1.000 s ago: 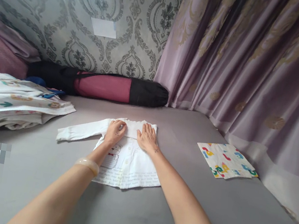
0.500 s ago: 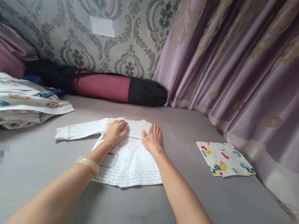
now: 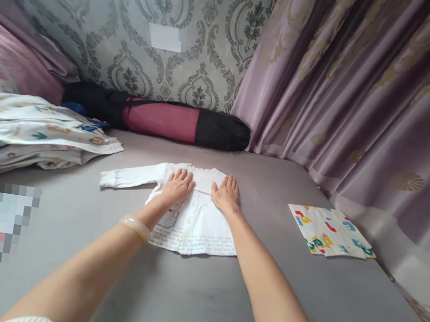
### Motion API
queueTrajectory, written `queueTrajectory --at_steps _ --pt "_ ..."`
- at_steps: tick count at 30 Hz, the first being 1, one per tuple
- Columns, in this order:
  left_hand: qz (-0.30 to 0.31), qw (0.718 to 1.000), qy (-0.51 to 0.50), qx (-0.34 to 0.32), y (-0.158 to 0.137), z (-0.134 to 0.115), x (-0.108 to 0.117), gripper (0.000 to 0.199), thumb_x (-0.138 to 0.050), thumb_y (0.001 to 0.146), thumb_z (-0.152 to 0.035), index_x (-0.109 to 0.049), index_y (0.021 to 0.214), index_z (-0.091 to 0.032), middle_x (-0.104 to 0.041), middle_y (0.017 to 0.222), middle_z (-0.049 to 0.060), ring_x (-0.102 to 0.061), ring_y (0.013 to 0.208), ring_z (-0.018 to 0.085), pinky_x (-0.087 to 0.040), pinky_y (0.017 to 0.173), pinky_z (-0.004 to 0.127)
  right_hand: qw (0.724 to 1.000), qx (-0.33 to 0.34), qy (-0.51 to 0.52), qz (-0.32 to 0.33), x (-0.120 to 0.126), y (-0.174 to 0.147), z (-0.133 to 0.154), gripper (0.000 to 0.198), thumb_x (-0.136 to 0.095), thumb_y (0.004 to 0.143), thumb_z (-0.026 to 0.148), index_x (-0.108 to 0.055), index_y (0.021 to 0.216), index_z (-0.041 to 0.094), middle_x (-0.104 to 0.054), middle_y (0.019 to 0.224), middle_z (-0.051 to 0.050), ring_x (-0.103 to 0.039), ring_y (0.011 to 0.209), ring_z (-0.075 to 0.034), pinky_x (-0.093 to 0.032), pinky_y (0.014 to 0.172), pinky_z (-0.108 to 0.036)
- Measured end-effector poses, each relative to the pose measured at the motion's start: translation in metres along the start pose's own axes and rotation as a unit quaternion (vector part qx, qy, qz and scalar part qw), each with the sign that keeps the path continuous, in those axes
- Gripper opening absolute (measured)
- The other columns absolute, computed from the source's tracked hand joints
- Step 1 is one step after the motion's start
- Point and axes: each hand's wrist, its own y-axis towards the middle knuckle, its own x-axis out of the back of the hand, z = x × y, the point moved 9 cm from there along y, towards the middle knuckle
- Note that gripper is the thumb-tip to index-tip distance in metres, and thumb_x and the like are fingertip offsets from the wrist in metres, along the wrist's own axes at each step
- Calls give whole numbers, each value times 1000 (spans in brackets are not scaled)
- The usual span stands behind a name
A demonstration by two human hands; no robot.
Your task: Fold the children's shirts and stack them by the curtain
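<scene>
A small white buttoned shirt [image 3: 197, 228] lies front side up on the grey bed sheet [image 3: 194, 298]. Its left-hand sleeve stretches out to the side, while the other sleeve lies folded across the upper chest. Printed text runs along the hem, and a drawn figure is partly covered by my left wrist. My left hand [image 3: 179, 185] rests flat on the shirt's upper left, fingers extended. On the upper right, near the shoulder edge, my right hand [image 3: 226, 192] presses flat with its thumb spread. Neither hand grips the cloth.
A pile of printed clothes [image 3: 42, 130] is at the left. To the right lies a folded cloth with colourful shapes [image 3: 330, 229]. A black and maroon long bag [image 3: 160, 119] sits against the wall, beside purple curtains [image 3: 330, 92]. A blurred patch covers the lower left.
The view has shifted slightly left, so the scene sits further right. My left hand has slid a little inward over the shirt; my right hand stays nearly in place on it.
</scene>
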Motion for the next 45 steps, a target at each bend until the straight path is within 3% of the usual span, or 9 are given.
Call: queueTrajectory --at_steps 4,9,13,26,31,34,40,45 --pt "-4 1000 21 11 -20 9 2 55 -33 99 -42 -40 145 -14 -33 156 17 -21 147 33 -20 117 50 1000 -7 -13 26 1 2 1 73 -26 98 45 -24 150 -6 -19 159 -22 -16 147 -31 -11 118 -42" --pt "-40 999 -8 1 -37 18 0 53 -34 98 -40 -41 145 -15 -40 152 17 -31 144 31 -21 117 50 999 14 -31 29 8 2 16 65 -27 98 41 -29 150 1 -19 160 -20 -12 148 -30 -6 118 -47" --pt "-50 999 -18 5 -37 18 -2 53 -35 98 -39 -41 145 -14 -40 151 18 -33 143 32 -21 116 52 997 66 -12 23 4 -1 37 64 -22 100 42 -26 152 4 -18 161 -17 -11 149 -26 -6 118 -41" --pt "-34 996 -41 65 -36 17 -5 55 -33 98 -38 -41 144 -9 -39 152 19 -31 143 33 -20 117 53 998 53 1 37 -7 -1 36 67 -22 101 45 -24 152 3 -19 161 -17 -13 149 -27 -7 119 -40" --pt "-69 995 -46 57 -38 13 1 51 -37 96 -37 -46 141 -13 -43 149 18 -34 142 33 -21 116 53 998 39 9 54 -6 -1 38 65 -24 100 43 -25 152 3 -18 161 -17 -12 149 -27 -8 119 -42" --pt "-80 994 -53 54 -40 13 3 51 -38 96 -35 -47 139 -11 -45 148 20 -36 140 33 -22 116 53 997 54 26 55 -3 -5 55 62 -24 100 41 -28 152 8 -19 161 -16 -13 149 -26 -8 119 -43" --pt "-134 984 -106 40 -40 26 5 54 -38 84 -11 -45 137 -11 -55 139 19 -48 132 28 -33 112 47 984 162 69 40 0 -20 113 57 -24 100 37 -32 151 14 -23 161 -12 -16 148 -24 -11 119 -43" --pt "-159 977 -137 38 -38 34 6 56 -37 78 -8 -46 133 -9 -60 131 19 -56 124 27 -40 107 42 981 179 70 39 -10 -23 121 55 -23 100 37 -34 150 16 -28 159 -12 -17 148 -26 -12 118 -46"
